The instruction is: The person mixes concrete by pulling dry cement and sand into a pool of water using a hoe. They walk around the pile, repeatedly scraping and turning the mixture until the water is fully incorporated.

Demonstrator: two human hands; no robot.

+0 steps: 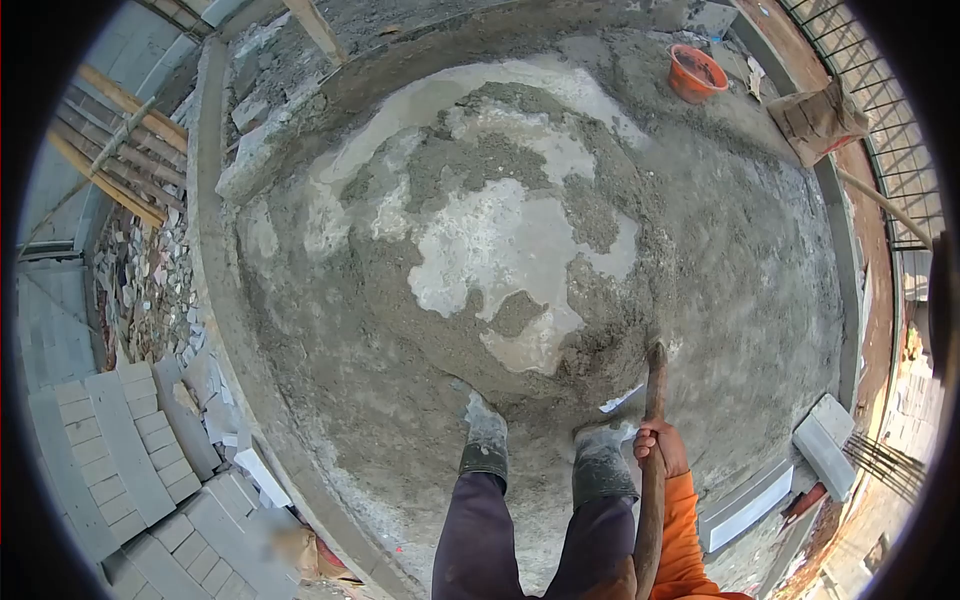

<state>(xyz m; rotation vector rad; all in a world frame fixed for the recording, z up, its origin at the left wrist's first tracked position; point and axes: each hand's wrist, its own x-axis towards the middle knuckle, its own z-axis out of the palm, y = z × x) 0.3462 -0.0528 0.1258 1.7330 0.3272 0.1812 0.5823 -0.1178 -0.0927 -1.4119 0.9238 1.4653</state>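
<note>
My right hand [660,446], below an orange sleeve, is closed around a long wooden handle [652,490]. The handle runs from the bottom edge up to the near right side of a wide mound [430,300] of grey sand-and-cement mix. Its working head cannot be made out. Pale cement powder and a wet-looking grey patch [500,235] cover the mound's middle. Dark, loosened mix [600,355] lies close to the handle's far end. A thin pale strip [622,399] shows beside the handle. My left hand is not in view.
My muddy boots [487,440] stand at the mound's near edge. An orange bucket [697,74] and a paper sack [818,122] are at the far right. Low concrete edges [215,280] border the floor. Pale blocks [110,450] are stacked at left; more blocks [745,505] lie right.
</note>
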